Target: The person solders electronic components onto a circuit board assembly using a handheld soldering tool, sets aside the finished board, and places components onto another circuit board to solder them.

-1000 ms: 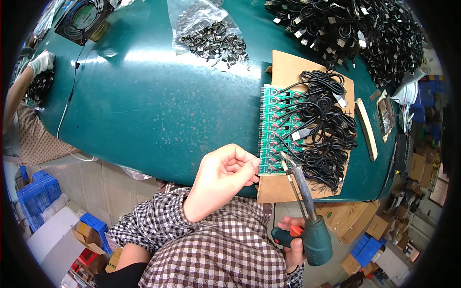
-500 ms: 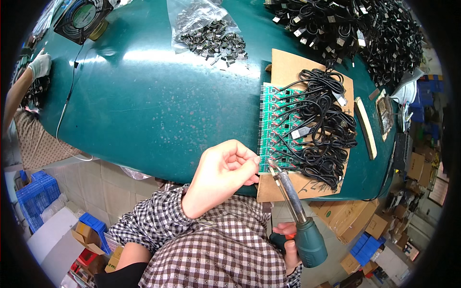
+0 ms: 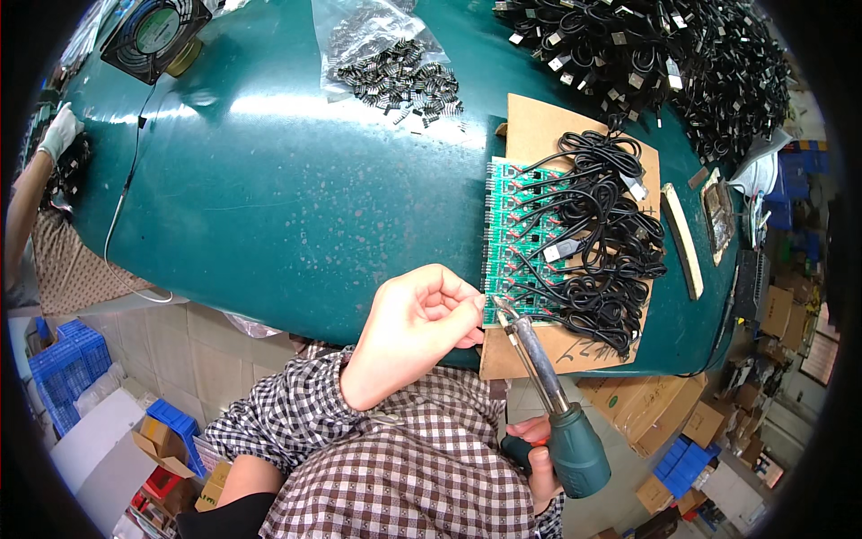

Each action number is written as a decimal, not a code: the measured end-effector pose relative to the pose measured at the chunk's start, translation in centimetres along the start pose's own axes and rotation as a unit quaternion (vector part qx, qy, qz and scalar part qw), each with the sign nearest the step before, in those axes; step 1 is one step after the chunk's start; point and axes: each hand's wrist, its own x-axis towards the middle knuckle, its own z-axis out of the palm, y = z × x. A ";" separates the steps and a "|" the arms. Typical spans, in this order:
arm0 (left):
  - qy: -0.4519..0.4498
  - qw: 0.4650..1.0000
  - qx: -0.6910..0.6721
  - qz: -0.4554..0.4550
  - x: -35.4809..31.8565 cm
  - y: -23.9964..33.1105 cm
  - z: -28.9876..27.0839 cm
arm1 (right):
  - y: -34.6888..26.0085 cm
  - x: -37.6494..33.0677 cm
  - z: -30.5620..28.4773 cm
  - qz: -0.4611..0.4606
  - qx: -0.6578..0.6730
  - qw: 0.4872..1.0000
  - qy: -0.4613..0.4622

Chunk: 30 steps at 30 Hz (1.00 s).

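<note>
My right hand is wrapped round the grip of a green soldering gun. Its metal barrel slants up to the left, and the tip is at the near left corner of a green circuit board panel. Just left of that corner, my left hand is closed in a pinch; whatever lies between thumb and finger is too small to make out. Metal pins line the panel's left edge. Coiled black USB cables run from the boards, lying over a cardboard sheet beneath.
Small black pin connectors spill from a clear bag at the back. A big heap of black USB cables fills the far right. A pale strip lies right of the cardboard. Far left are a fan and a co-worker's gloved hand.
The soldering gun's tip has shifted slightly left, toward the panel's edge. My left hand has barely moved. The co-worker's gloved hand has moved a little left and down.
</note>
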 end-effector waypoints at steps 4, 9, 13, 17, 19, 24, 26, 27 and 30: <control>0.005 1.000 -0.017 -0.006 0.0 -0.1 0.0 | -0.2 0.0 0.2 0.006 0.005 1.000 0.003; 0.005 1.000 -0.013 0.004 0.0 -0.2 0.1 | -0.6 0.2 0.3 0.020 0.007 1.000 0.001; 0.006 1.000 -0.016 -0.002 0.0 -0.1 0.1 | -0.6 0.2 0.4 0.030 0.010 0.999 0.005; 0.012 1.000 -0.017 -0.014 0.0 0.1 0.1 | -0.4 0.0 0.3 0.024 0.015 1.000 0.004; 0.012 1.000 -0.012 -0.011 0.0 0.1 0.1 | -0.1 -0.1 0.3 0.022 0.025 0.999 0.004; 0.013 1.000 -0.009 -0.004 0.0 0.0 0.2 | -0.1 -0.2 0.3 0.015 0.027 1.000 0.001; 0.014 1.000 -0.011 -0.006 0.0 0.0 0.2 | -0.1 -0.3 0.4 0.015 0.028 0.999 0.008; 0.015 1.000 -0.012 -0.008 0.0 0.0 0.2 | -0.1 -0.4 0.4 0.017 0.029 0.999 0.010; 0.016 0.999 -0.020 -0.023 0.0 0.1 0.1 | 0.0 -0.5 0.4 0.019 0.030 0.999 0.015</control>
